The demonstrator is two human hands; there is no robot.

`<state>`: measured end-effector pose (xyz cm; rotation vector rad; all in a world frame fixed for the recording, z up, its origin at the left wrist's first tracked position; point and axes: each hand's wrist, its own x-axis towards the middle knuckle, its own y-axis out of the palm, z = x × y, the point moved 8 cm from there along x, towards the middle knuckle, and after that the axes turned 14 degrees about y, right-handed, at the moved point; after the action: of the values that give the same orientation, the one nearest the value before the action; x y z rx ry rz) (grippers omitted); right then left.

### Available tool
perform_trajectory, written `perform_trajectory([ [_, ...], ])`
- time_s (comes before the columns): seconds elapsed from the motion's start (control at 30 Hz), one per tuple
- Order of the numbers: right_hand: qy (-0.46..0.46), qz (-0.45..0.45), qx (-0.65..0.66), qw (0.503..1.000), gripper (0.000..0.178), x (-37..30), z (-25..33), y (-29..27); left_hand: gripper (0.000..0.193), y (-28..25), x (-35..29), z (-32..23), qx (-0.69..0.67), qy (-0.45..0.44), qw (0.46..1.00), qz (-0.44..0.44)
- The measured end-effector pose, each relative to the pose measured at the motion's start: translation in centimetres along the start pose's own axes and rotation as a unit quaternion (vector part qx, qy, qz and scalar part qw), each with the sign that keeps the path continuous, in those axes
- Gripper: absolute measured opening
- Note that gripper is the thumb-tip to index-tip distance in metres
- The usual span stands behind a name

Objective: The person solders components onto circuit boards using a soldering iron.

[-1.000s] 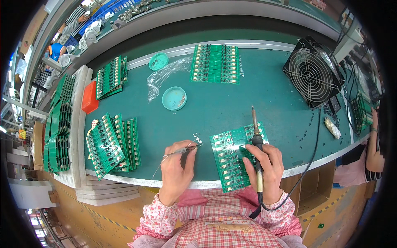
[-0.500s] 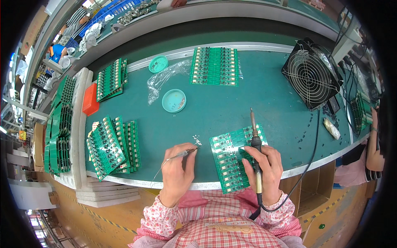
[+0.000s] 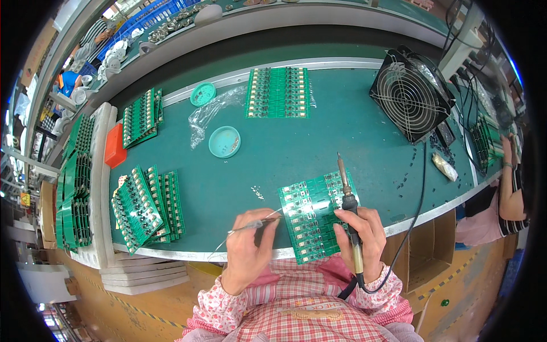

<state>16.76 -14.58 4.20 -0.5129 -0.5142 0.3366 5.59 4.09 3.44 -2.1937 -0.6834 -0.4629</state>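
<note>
My right hand (image 3: pixel 367 236) is closed round a soldering iron (image 3: pixel 350 208), its tip pointing away from me above the green circuit board panel (image 3: pixel 310 214). The panel lies at the table's near edge, with rows of small parts on it. At its left, my left hand (image 3: pixel 248 245) pinches thin metal tweezers (image 3: pixel 248 226), their tip close to the panel's left edge. A fine wire-like strand trails behind that hand. Just beyond it, tiny white components (image 3: pixel 257 192) lie scattered on the green mat.
Stacked circuit boards (image 3: pixel 142 208) stand left, near a red box (image 3: pixel 115 146). Two turquoise dishes (image 3: pixel 224 142) and plastic film (image 3: pixel 213 111) lie farther back, beside another board panel (image 3: pixel 277 93). A black fan (image 3: pixel 410 97) stands right. The iron's cord (image 3: pixel 415 219) runs there. A co-worker's arm (image 3: pixel 509 171) shows far right.
The left hand with the tweezers has moved from the white components toward the panel's left edge. The right hand still holds the iron over the panel. The whole view has shifted slightly.
</note>
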Motion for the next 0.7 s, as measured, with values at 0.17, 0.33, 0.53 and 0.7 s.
perform_trajectory([
  [0.17,0.018,-0.004,-0.024,1.0,0.044,-0.1,-0.3,0.1,0.016,1.4,-0.2,-0.2,-0.022,0.004,0.999,0.024],
  [0.33,0.013,0.001,-0.04,0.999,0.045,-0.1,-0.4,0.5,0.02,1.8,0.0,-0.4,-0.015,0.019,0.999,0.027],
  [0.53,0.018,0.007,-0.041,0.999,0.045,-0.1,-0.4,0.5,0.022,1.9,0.1,-0.8,0.001,0.039,0.999,0.03],
  [0.7,0.001,-0.001,-0.04,0.999,0.046,-0.3,-0.2,0.3,0.022,2.0,0.2,-0.9,0.01,0.05,0.998,0.031],
])
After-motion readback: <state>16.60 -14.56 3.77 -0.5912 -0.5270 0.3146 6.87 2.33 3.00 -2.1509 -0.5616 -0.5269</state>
